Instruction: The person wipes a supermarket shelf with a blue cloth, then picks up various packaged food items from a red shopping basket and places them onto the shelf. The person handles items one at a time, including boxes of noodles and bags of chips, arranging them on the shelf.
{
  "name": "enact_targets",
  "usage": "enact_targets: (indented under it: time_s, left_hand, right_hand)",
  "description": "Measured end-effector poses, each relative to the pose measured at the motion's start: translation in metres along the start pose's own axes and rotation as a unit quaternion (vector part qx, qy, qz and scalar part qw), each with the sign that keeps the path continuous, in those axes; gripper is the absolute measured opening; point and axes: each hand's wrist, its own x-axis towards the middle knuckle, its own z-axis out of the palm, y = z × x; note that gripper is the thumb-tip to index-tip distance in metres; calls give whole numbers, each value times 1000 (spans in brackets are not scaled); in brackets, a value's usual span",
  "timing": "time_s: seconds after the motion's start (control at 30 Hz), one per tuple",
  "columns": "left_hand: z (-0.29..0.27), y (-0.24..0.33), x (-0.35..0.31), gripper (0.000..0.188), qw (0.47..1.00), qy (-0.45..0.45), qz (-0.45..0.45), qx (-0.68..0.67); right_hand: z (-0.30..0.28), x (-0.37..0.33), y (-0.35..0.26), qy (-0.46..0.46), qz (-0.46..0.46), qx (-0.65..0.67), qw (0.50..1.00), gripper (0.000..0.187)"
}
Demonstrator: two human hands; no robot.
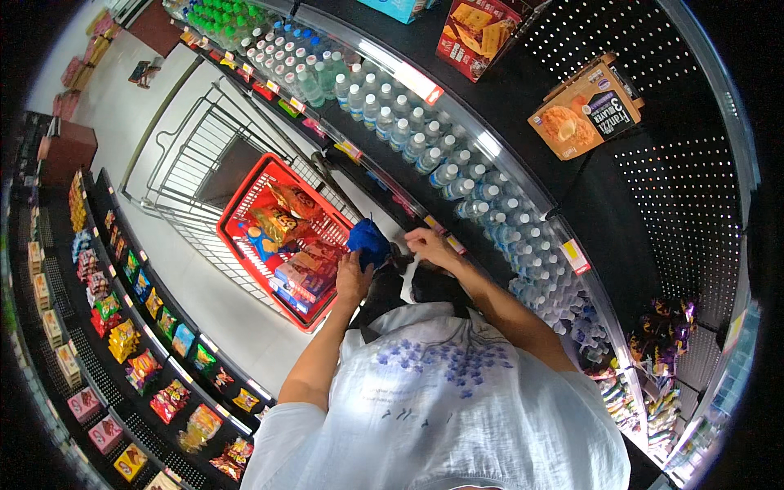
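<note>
My left hand [352, 279] is closed around the lower side of a crumpled blue bundle [371, 242], whose kind I cannot make out. To its right, my right hand [433, 247] has its fingers pinched together beside a white strip [409, 282]. Whether the fingers grip that strip is unclear. A dark bag-like shape [384, 292] lies against my body below both hands. Left of the bundle is a red shopping basket [244, 189]. It contains shiny snack bags [282, 224] and several boxes [309, 273].
A wire shopping cart [175, 192] stands beyond and around the basket. On the right, a shelf carries rows of water bottles [416, 147], with a box of biscuits [584, 114] above. Snack packets [143, 369] fill the left shelves. Pale floor [265, 351] runs between them.
</note>
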Motion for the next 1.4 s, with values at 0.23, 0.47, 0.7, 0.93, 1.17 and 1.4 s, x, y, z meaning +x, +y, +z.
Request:
enact_targets:
  time_s: [0.23, 0.47, 0.7, 0.93, 1.17, 1.4]
  left_hand:
    - [10, -38, 9, 43, 999, 38, 33, -14]
    - [-56, -81, -26, 57, 972, 166, -145, 81]
    - [-36, -152, -34, 67, 942, 51, -313, 106]
    - [-14, -183, -14, 57, 952, 105, -278, 78]
    - [3, -168, 6, 67, 941, 14, -312, -132]
    - [-52, -146, 10, 59, 939, 92, -325, -60]
  right_hand:
    - [-27, -63, 53, 64, 82, 131, 986, 31]
    - [-34, -119, 120, 156, 117, 166, 967, 28]
    - [-34, -135, 149, 136, 140, 218, 956, 37]
    - [-39, -135, 114, 160, 121, 275, 940, 39]
    - [-41, -127, 121, 163, 100, 150, 970, 35]
    - [-44, -128, 99, 210, 32, 117, 970, 32]
